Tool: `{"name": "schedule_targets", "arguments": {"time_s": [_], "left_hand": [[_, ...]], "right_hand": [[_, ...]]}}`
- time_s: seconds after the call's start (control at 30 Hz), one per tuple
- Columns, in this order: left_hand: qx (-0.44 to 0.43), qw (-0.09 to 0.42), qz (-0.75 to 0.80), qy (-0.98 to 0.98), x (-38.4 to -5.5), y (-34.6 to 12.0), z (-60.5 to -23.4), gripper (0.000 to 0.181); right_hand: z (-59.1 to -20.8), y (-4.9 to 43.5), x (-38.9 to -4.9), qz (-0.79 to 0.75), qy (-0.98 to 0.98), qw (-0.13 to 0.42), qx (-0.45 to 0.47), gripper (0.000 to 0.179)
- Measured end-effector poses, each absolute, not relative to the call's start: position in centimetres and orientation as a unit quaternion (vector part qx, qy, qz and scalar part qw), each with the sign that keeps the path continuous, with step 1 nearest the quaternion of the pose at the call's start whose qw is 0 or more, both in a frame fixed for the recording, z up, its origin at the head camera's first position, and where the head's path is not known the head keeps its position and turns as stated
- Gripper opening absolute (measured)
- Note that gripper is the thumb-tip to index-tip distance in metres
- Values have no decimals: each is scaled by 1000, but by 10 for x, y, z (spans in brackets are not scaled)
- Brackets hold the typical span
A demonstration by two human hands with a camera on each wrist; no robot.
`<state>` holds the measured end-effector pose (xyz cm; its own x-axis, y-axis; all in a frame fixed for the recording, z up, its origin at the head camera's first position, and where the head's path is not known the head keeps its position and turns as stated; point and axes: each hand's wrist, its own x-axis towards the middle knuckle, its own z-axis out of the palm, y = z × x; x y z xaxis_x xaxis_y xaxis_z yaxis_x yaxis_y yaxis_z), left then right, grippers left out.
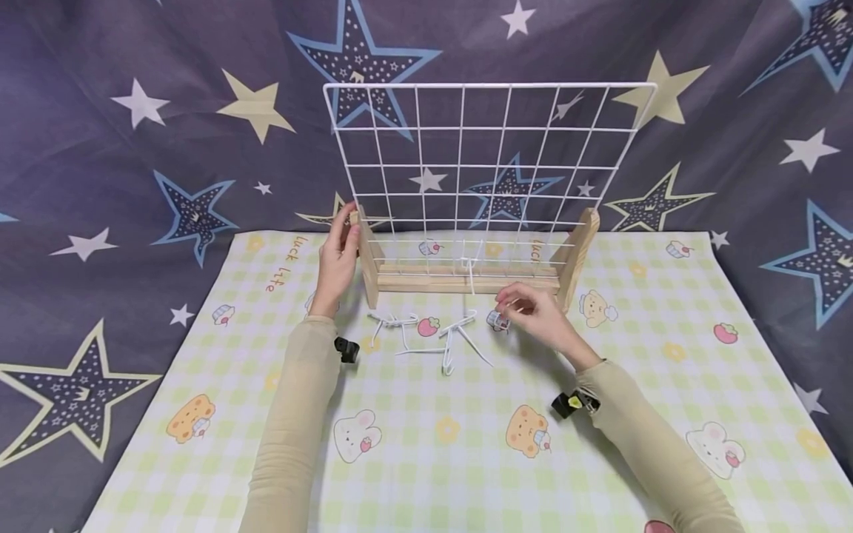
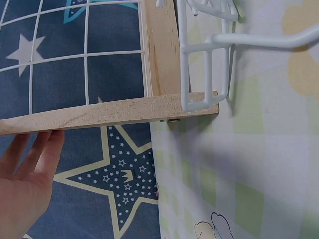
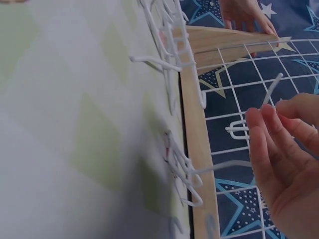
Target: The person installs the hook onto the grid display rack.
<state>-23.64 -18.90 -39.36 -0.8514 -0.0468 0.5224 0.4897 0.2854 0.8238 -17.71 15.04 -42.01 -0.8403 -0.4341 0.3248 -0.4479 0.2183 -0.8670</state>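
Note:
A white wire grid rack [image 1: 460, 165] stands upright in a wooden base [image 1: 466, 283]. At its left side, my left hand [image 1: 338, 260] grips the upper end of the wooden side post [image 2: 99, 113], its fingers against the outer face. One white wire hook [image 1: 470, 260] hangs low on the grid, near the middle. My right hand [image 1: 538, 317] is just right of that hook, fingers loosely bent and no held thing visible; the head view shows a gap between fingertips and hook. In the right wrist view, the fingers [image 3: 271, 144] overlap part of the hook.
Several loose white wire hooks [image 1: 448, 342] lie on the checked tablecloth [image 1: 426, 474] in front of the base, between my forearms. A dark star-patterned cloth [image 1: 200, 44] hangs directly behind the rack.

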Motion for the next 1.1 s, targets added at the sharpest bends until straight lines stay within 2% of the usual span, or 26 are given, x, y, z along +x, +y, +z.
{"name": "schedule_targets", "arguments": {"time_s": [0.37, 0.77, 1.1], "left_hand": [[-134, 217, -587, -768, -235, -190, -392, 41], [-140, 218, -585, -769, -237, -190, -393, 41], [-138, 213, -589, -767, -236, -190, -393, 42]], "right_hand": [[-453, 139, -176, 538, -797, -70, 265, 17], [-478, 131, -182, 484, -813, -108, 305, 23], [-483, 124, -187, 439, -831, -127, 317, 24]]}}
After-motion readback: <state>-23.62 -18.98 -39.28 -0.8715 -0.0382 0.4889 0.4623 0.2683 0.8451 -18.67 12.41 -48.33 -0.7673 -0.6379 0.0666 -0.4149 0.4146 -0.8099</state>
